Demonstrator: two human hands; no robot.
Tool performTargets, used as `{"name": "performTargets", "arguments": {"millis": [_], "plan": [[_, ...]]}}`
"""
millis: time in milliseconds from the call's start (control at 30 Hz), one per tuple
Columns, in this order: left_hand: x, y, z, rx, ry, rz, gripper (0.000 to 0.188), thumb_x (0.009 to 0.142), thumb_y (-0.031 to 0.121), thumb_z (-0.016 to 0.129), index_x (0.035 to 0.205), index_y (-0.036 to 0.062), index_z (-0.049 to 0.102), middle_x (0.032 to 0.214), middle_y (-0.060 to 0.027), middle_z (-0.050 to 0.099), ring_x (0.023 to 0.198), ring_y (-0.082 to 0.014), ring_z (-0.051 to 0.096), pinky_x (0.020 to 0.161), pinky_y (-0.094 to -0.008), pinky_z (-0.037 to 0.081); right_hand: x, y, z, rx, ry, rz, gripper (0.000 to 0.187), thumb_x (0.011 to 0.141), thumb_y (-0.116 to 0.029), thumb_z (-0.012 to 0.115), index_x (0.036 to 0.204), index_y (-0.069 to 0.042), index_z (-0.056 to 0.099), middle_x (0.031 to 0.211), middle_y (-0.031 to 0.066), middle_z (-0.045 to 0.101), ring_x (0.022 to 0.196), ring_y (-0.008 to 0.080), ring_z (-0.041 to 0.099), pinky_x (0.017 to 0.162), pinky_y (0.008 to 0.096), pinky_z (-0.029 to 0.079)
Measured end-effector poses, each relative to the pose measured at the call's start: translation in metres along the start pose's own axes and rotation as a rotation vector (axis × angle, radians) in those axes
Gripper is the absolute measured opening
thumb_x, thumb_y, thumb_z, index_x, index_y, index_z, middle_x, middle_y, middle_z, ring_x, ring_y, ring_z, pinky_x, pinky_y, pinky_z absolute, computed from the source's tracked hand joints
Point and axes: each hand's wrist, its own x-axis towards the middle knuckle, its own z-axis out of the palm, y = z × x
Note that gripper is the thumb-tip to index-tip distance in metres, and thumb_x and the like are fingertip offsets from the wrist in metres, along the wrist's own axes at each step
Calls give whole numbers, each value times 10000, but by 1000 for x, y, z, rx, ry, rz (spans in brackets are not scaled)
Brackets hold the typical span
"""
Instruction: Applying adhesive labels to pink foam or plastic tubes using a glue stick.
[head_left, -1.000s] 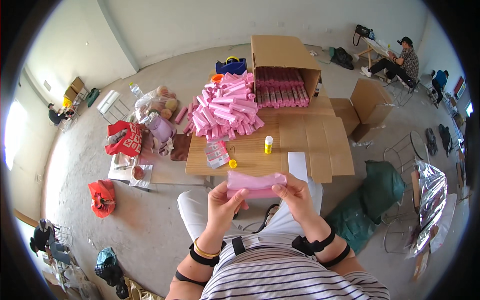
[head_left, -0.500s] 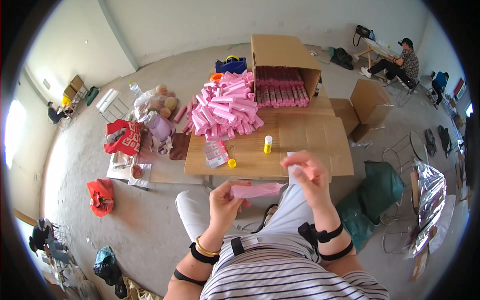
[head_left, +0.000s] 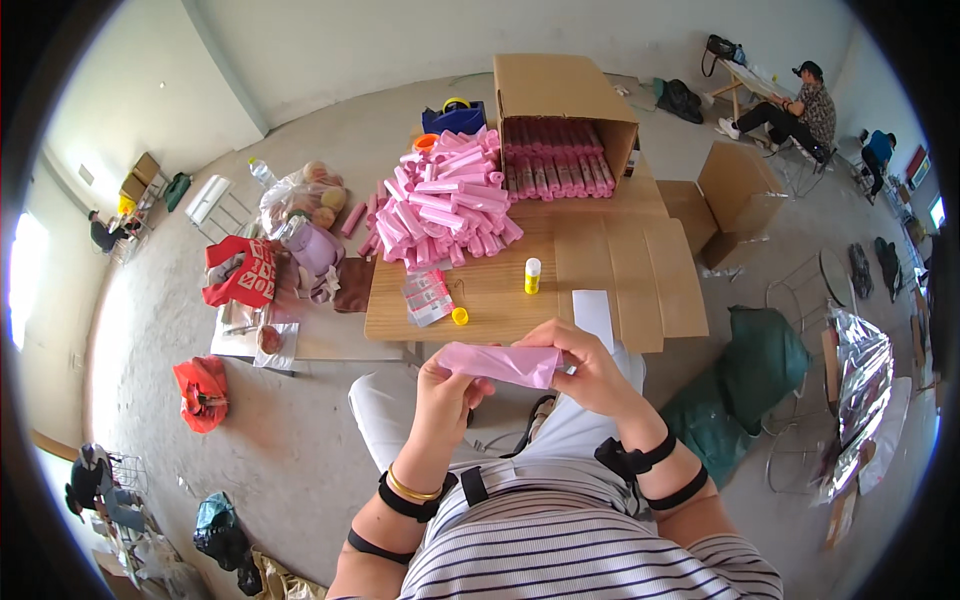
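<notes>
Over my lap, a soft pink plastic film roll [head_left: 505,363] is stretched between both hands, its loose film spread flat. My left hand [head_left: 440,395] is closed round the left end. The fingers of my right hand [head_left: 592,370] pinch the right end. Just beyond, on the wooden table [head_left: 500,318], stands an uncapped glue stick [head_left: 532,280] with a yellow base, and its yellow cap [head_left: 460,316] lies at the near edge. A sheet of pink and white labels [head_left: 428,298] is to the left. White paper [head_left: 592,310] lies near my right hand.
A heap of pink rolls [head_left: 445,205] covers the table's far left. Behind it is a blue tape dispenser [head_left: 452,115]. An open cardboard box [head_left: 565,90] holds stacked rolls. Bags, including a red one [head_left: 240,272], sit left; green cloth [head_left: 750,370] hangs at right. Several people sit farther off.
My right hand has come down and left from above the paper and now grips the pink roll's right end. The roll has risen slightly, and its film looks wider.
</notes>
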Motion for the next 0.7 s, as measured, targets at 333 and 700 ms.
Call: {"name": "performTargets", "arguments": {"millis": [333,700], "plan": [[-11,10,5,274,-147,267,152,889,73,649,999,-25,610,1032,-157,683,594,-124,638,444,-172,407,-8,6,4,433,109,285,195,918,-148,641,1034,7,664,932,49,664,692,111,615,689,244,514],[-9,4,9,366,-210,318,130,906,96,644,954,-18,602,1089,-178,662,658,-132,665,454,-173,417,-17,17,1,604,99,323,304,974,-244,555,1153,-15,644,1003,71,670,807,180,670,757,297,551]]}}
